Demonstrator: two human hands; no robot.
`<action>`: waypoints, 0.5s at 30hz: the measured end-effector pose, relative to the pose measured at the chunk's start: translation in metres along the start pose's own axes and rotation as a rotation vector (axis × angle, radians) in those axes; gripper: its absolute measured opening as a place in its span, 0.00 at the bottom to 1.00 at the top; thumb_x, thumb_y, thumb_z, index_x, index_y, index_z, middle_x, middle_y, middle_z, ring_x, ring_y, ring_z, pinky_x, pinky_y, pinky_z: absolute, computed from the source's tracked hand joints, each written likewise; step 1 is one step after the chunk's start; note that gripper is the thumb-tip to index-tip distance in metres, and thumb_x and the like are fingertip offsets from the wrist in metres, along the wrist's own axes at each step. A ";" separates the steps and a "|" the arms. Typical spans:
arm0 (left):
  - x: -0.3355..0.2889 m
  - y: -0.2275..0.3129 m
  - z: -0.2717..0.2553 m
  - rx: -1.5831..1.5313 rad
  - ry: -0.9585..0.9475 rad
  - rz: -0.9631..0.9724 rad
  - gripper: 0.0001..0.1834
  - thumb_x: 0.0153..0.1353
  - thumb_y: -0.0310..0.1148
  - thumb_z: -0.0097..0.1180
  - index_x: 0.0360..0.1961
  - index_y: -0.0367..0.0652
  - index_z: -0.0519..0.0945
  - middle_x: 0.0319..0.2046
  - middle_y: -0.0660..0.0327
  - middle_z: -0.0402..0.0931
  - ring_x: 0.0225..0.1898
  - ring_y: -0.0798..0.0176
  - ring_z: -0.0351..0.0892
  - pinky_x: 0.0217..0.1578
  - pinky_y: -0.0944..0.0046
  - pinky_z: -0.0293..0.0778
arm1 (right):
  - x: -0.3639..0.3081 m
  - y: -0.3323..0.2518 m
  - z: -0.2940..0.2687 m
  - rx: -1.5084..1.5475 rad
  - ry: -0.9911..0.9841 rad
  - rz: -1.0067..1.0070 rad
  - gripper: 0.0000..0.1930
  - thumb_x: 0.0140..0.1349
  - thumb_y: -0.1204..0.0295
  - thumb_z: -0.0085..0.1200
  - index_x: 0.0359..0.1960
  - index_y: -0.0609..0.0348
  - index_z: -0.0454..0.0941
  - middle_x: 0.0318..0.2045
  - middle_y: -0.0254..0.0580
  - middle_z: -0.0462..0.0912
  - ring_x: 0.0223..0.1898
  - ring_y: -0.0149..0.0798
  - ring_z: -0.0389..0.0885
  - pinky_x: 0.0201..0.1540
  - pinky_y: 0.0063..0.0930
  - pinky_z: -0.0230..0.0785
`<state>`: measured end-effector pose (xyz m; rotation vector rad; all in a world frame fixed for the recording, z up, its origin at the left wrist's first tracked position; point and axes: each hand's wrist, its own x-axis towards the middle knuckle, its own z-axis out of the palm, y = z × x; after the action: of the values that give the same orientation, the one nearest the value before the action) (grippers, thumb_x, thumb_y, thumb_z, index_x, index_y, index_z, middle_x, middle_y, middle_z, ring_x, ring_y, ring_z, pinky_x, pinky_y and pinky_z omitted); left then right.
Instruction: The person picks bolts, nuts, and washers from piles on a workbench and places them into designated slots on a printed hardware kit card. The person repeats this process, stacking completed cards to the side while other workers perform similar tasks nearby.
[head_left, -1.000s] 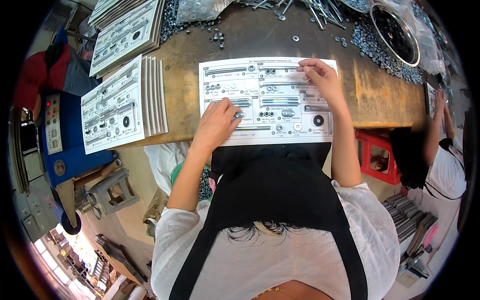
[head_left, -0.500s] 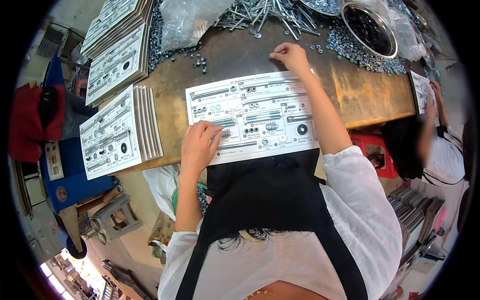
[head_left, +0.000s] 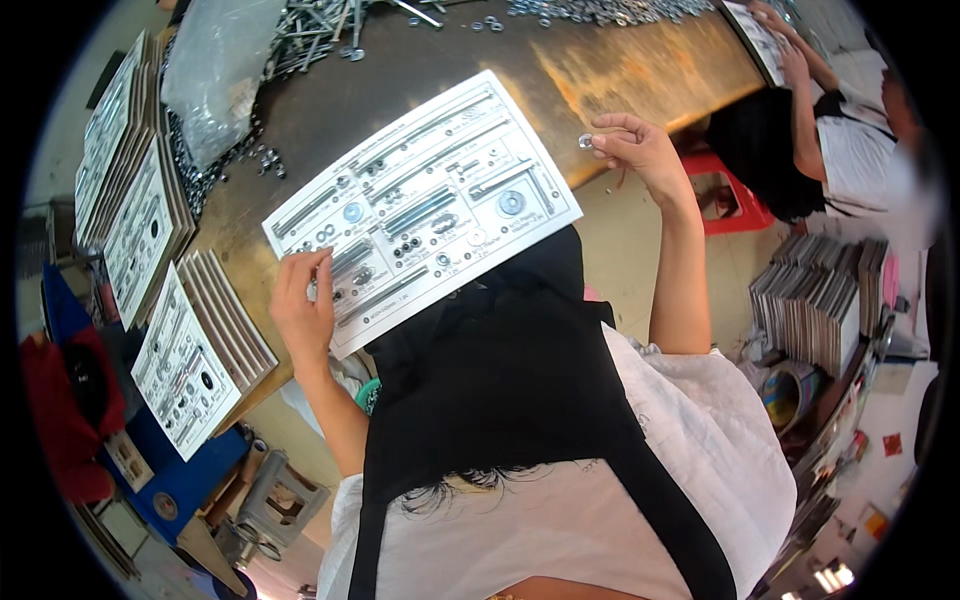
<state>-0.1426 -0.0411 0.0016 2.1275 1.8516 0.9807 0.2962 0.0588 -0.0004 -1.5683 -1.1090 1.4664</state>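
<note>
My right hand [head_left: 637, 150] pinches a silver metal piece [head_left: 586, 142], right of the white rectangular card [head_left: 478, 258], slanting away rightward; left hand's [head_left: 303, 305] grip unclear.

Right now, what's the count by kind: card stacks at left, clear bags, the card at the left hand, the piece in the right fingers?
Printed-card stacks: 3
Clear plastic bag: 1
Flat hardware card: 1
Metal washer or nut: 1
Total: 6

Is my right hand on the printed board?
No, your right hand is apart from the printed board, pinching a small metal piece.
</note>
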 end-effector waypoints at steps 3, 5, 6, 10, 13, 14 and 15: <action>0.017 0.015 0.004 -0.041 -0.031 0.050 0.06 0.62 0.21 0.60 0.39 0.38 0.84 0.34 0.56 0.79 0.32 0.60 0.80 0.34 0.65 0.75 | -0.010 0.012 -0.015 -0.010 0.038 0.022 0.17 0.61 0.70 0.65 0.51 0.60 0.79 0.32 0.31 0.85 0.28 0.21 0.77 0.32 0.18 0.70; 0.022 0.022 0.004 -0.045 -0.045 0.080 0.06 0.62 0.21 0.60 0.40 0.38 0.84 0.34 0.57 0.79 0.31 0.61 0.80 0.34 0.66 0.75 | -0.013 0.017 -0.024 -0.028 0.040 0.048 0.16 0.61 0.71 0.65 0.50 0.60 0.80 0.30 0.32 0.85 0.26 0.22 0.76 0.30 0.18 0.70; 0.022 0.024 0.005 -0.041 -0.050 0.081 0.06 0.62 0.21 0.60 0.40 0.38 0.84 0.34 0.57 0.79 0.31 0.61 0.80 0.34 0.66 0.75 | -0.013 0.019 -0.030 -0.056 0.025 0.060 0.15 0.61 0.72 0.65 0.48 0.60 0.80 0.30 0.32 0.85 0.27 0.22 0.77 0.30 0.19 0.71; 0.016 0.026 0.004 -0.041 -0.084 0.018 0.05 0.63 0.22 0.59 0.39 0.37 0.84 0.35 0.56 0.80 0.35 0.58 0.80 0.39 0.64 0.74 | -0.018 0.029 -0.058 -0.393 -0.177 0.182 0.10 0.56 0.74 0.64 0.40 0.61 0.83 0.30 0.35 0.86 0.29 0.25 0.81 0.32 0.21 0.73; 0.005 0.019 0.000 -0.021 -0.101 -0.049 0.05 0.63 0.22 0.58 0.39 0.36 0.84 0.36 0.55 0.80 0.38 0.56 0.80 0.42 0.63 0.74 | -0.013 0.050 -0.060 -0.695 -0.243 0.381 0.09 0.54 0.76 0.62 0.37 0.64 0.83 0.31 0.40 0.87 0.32 0.31 0.85 0.32 0.24 0.75; 0.001 0.016 0.000 -0.016 -0.103 -0.066 0.05 0.63 0.22 0.58 0.39 0.36 0.84 0.36 0.55 0.80 0.38 0.56 0.80 0.42 0.63 0.74 | -0.009 0.064 -0.060 -0.779 -0.226 0.460 0.08 0.54 0.76 0.61 0.36 0.65 0.83 0.32 0.42 0.88 0.33 0.33 0.86 0.33 0.25 0.76; -0.002 0.016 -0.002 -0.017 -0.098 -0.095 0.05 0.63 0.22 0.58 0.40 0.36 0.84 0.35 0.55 0.80 0.38 0.56 0.80 0.42 0.63 0.73 | 0.000 0.078 -0.058 -1.110 -0.191 0.247 0.09 0.56 0.76 0.60 0.38 0.67 0.82 0.35 0.49 0.88 0.38 0.42 0.88 0.36 0.33 0.78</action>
<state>-0.1304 -0.0466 0.0103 2.0195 1.8716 0.8528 0.3634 0.0324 -0.0655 -2.3742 -2.1172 1.1866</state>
